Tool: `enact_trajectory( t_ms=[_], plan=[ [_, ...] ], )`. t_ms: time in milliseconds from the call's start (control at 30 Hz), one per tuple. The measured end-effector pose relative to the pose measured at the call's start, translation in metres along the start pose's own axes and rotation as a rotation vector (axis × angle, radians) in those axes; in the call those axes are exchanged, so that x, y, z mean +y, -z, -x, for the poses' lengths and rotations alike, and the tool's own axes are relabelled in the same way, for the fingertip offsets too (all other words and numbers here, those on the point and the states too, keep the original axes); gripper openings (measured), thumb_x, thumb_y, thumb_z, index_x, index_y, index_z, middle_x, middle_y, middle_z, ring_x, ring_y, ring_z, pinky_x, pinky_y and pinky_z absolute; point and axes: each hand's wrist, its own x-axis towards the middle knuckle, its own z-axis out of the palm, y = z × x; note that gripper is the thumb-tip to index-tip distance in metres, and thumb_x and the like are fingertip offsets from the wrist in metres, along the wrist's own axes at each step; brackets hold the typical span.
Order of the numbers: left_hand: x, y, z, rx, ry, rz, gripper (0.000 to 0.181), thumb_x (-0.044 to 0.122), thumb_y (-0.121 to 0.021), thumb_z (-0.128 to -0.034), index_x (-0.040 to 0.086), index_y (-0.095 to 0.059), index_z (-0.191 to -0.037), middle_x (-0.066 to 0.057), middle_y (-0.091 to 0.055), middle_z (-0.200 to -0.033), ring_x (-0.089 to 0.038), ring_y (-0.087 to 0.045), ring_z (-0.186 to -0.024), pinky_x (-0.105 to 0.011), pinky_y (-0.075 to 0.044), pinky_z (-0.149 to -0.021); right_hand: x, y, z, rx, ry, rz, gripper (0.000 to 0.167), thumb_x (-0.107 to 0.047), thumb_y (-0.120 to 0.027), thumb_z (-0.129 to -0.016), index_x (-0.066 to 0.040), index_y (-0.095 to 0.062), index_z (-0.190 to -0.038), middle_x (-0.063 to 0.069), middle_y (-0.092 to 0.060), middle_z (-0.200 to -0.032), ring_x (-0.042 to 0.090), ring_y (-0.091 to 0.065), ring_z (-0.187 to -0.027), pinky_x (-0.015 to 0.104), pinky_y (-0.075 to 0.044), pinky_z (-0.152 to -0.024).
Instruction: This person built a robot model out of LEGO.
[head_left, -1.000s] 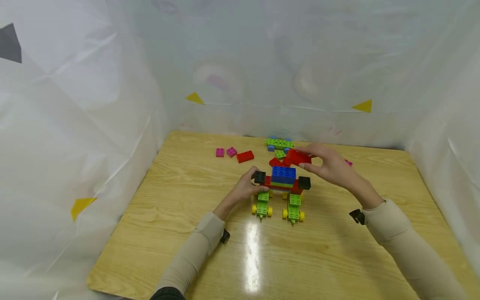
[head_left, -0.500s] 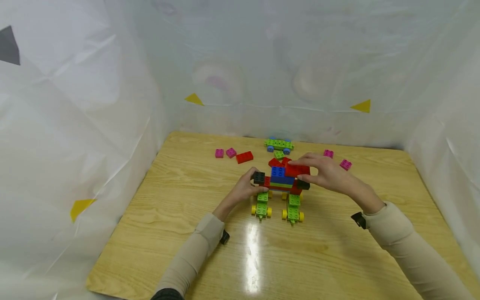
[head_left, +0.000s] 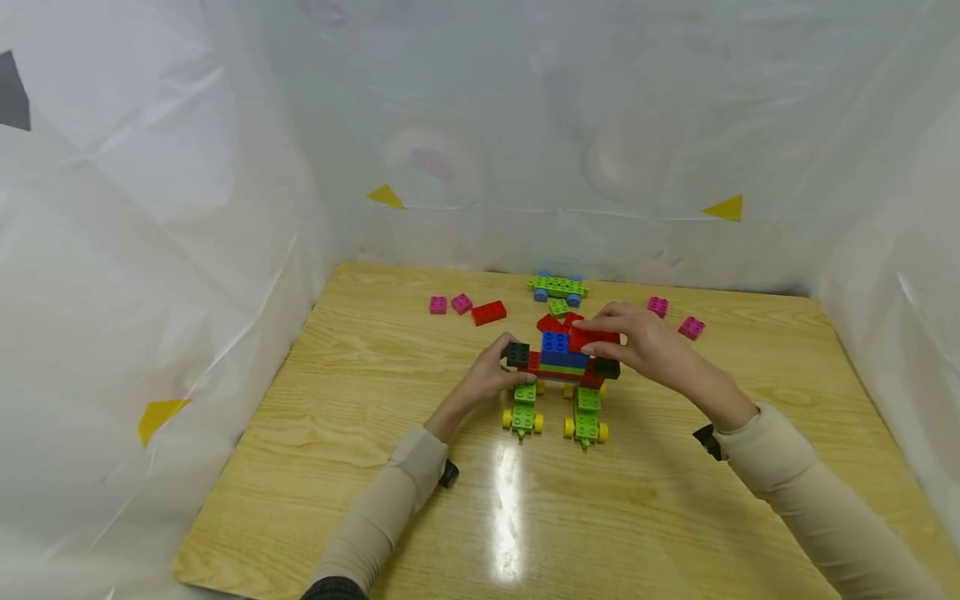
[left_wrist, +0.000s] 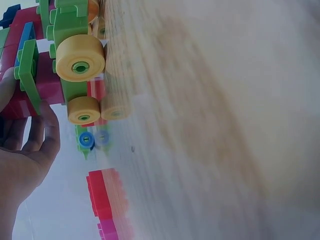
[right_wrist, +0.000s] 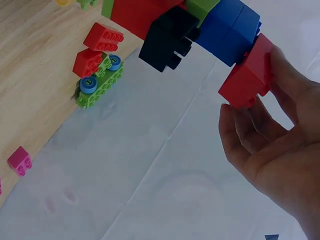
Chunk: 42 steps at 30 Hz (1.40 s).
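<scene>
A toy build of blocks stands on two green wheeled bases point(head_left: 523, 414) with yellow wheels. Its red middle carries a blue block point(head_left: 556, 343) on top and a black block point(head_left: 517, 354) at each end. My left hand point(head_left: 482, 381) grips the build's left end, fingers behind and thumb in front. My right hand point(head_left: 654, 348) holds a red block point(right_wrist: 248, 75) between thumb and fingers. That block sits against the top of the blue one and overhangs it to the right, above the right black block point(right_wrist: 169, 37). Whether its studs are fully pressed together I cannot tell.
Behind the build lie a green base with blue wheels point(head_left: 557, 287), a small green block point(head_left: 558, 308) and loose red blocks point(head_left: 550, 322). Another red block point(head_left: 489, 313) and pink blocks point(head_left: 438, 305) lie back left. More pink blocks point(head_left: 692, 327) lie back right.
My right hand has brought the red block toward me and down onto the blue block, then shifted its grip slightly. The left hand and the build have stayed in place.
</scene>
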Motion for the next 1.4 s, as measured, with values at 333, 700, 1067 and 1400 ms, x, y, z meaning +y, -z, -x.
enact_trajectory(
  t_ms=[333,700,1067,1400],
  plan=[
    [0.008,0.001,0.008,-0.007,0.022,-0.013,0.038,0.008,-0.073,-0.0852,0.004,-0.046,-0.111,-0.013,-0.056,-0.111,-0.02,-0.055,-0.097,-0.03,-0.053,-0.074,-0.005,0.001,-0.003,-0.009,0.036,-0.018,0.031,-0.013,-0.075,-0.084,-0.007,-0.072,-0.114,-0.001,-0.062,-0.093,0.007,-0.048,-0.071,0.024,-0.044,-0.056],
    [0.0,0.001,0.008,0.007,-0.031,-0.026,0.037,0.012,-0.075,-0.0846,0.008,-0.047,-0.109,-0.009,-0.056,-0.107,-0.019,-0.055,-0.092,-0.028,-0.051,-0.07,-0.007,0.004,-0.007,-0.038,0.038,-0.006,0.028,-0.015,-0.074,-0.085,-0.007,-0.073,-0.112,-0.003,-0.06,-0.088,0.007,-0.044,-0.068,0.023,-0.041,-0.055],
    [0.003,-0.003,0.013,-0.002,-0.006,-0.009,0.039,0.012,-0.075,-0.0838,0.006,-0.047,-0.109,-0.011,-0.056,-0.111,-0.021,-0.056,-0.099,-0.031,-0.054,-0.074,-0.012,0.005,-0.002,-0.059,0.029,-0.015,0.03,-0.013,-0.074,-0.084,-0.006,-0.072,-0.113,-0.002,-0.061,-0.089,0.008,-0.046,-0.07,0.024,-0.042,-0.056],
    [0.006,-0.003,0.015,-0.005,-0.006,-0.03,0.037,0.012,-0.074,-0.0847,0.008,-0.047,-0.109,-0.009,-0.057,-0.104,-0.018,-0.055,-0.086,-0.028,-0.051,-0.069,-0.014,0.005,0.0,-0.025,0.013,-0.027,0.03,-0.013,-0.076,-0.083,-0.006,-0.073,-0.111,-0.003,-0.061,-0.085,0.008,-0.045,-0.069,0.024,-0.041,-0.055]
  ],
)
